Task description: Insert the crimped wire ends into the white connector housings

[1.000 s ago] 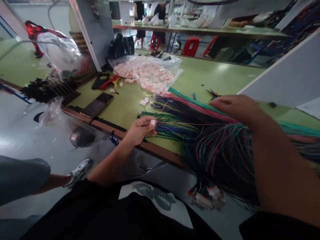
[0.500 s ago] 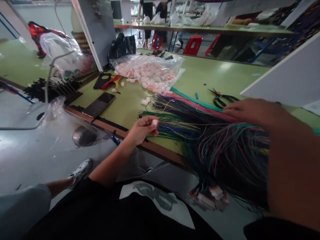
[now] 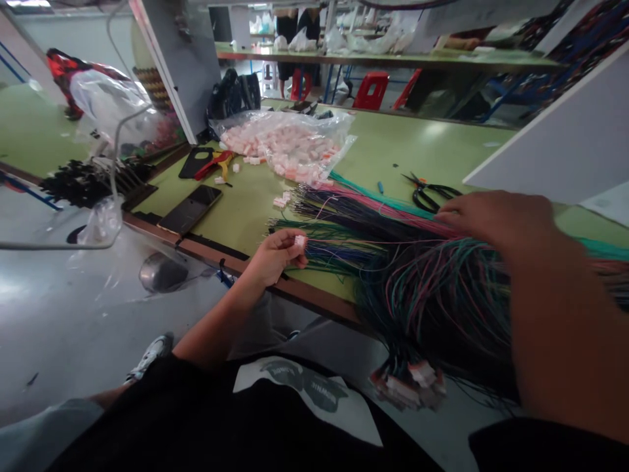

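Observation:
My left hand (image 3: 282,254) pinches a small white-and-pink plastic connector (image 3: 300,242) between thumb and fingers, over the front part of the table. A thin pink wire stretches from that connector to the right, across the other wires. On the right, my right hand (image 3: 491,216) is bent down over the pink wires (image 3: 413,221), its fingers closed on them; the fingertips are partly hidden. Below it spreads a thick bundle of dark, green and pink wires (image 3: 442,282). Their loose ends with metal tips point left, beside my left hand. Several finished-looking connectors (image 3: 407,385) hang at the table's front edge.
A clear bag of pink-white connectors (image 3: 289,144) lies at the back, with loose connectors (image 3: 282,199) before it. Black-handled scissors (image 3: 432,192), a phone (image 3: 190,210) and red-yellow pliers (image 3: 215,165) lie on the green table (image 3: 393,144). A white panel (image 3: 555,137) slants at right.
The view has shifted slightly, so most things sit a little further left. My left hand keeps its pinch on the connector; my right hand stays at the pink wires.

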{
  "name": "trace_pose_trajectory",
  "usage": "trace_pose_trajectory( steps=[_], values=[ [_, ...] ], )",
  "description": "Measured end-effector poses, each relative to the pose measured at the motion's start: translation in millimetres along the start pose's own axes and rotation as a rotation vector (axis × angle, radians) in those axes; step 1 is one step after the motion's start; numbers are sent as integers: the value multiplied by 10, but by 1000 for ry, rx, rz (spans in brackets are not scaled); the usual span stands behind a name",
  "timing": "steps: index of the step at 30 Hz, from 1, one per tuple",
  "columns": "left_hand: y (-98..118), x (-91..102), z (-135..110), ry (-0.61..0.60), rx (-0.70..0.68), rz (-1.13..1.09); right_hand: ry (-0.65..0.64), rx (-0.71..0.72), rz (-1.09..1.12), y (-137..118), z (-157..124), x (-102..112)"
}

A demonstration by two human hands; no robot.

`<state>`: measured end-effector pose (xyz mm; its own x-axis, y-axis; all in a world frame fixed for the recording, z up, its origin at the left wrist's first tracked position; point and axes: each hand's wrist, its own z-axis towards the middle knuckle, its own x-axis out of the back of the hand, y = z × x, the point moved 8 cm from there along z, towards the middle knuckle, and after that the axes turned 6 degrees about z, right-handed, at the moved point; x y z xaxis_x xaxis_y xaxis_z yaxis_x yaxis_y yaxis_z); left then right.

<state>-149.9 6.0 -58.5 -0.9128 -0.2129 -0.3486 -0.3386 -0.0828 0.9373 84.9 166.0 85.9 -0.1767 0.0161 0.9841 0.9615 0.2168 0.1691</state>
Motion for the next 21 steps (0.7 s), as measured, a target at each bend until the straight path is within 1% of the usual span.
trace_pose_trajectory(
  steps=[2,4,5,6,7,8,10,11,12,13,14,15,16,18,21],
  values=[
    [1,-2,-3,-4,4,5,-16,14,-35,-27,12,-65],
    [1,-3,-4,0,13,5,3,-11,-7,49,55,-82],
    [1,-2,-4,7,19,4,47,-59,42,140,85,-54],
    [3,-2,-4,13,23,1,121,-119,123,255,112,-1],
    [5,-4,-3,16,25,-3,224,-178,241,380,127,73],
    [8,-7,-2,17,26,-7,354,-239,400,514,118,157],
    [11,-13,0,14,24,-13,607,-304,842,737,45,270],
    [10,-12,2,13,22,-12,682,-304,1093,797,8,277],
    [8,-7,3,16,19,-9,702,-288,1322,807,-19,260],
    [1,-2,3,19,20,-4,674,-262,1502,769,-41,240],
    [-8,3,2,21,25,2,615,-216,1612,689,-67,234],
    [-20,6,1,20,33,6,547,-145,1648,583,-103,251],
    [-29,8,-2,20,41,8,492,-62,1628,471,-154,285],
    [-31,8,-8,17,42,3,403,123,1462,220,-277,363],
    [-6,4,-15,8,18,-8,250,378,1059,-232,-449,381]
  ],
)
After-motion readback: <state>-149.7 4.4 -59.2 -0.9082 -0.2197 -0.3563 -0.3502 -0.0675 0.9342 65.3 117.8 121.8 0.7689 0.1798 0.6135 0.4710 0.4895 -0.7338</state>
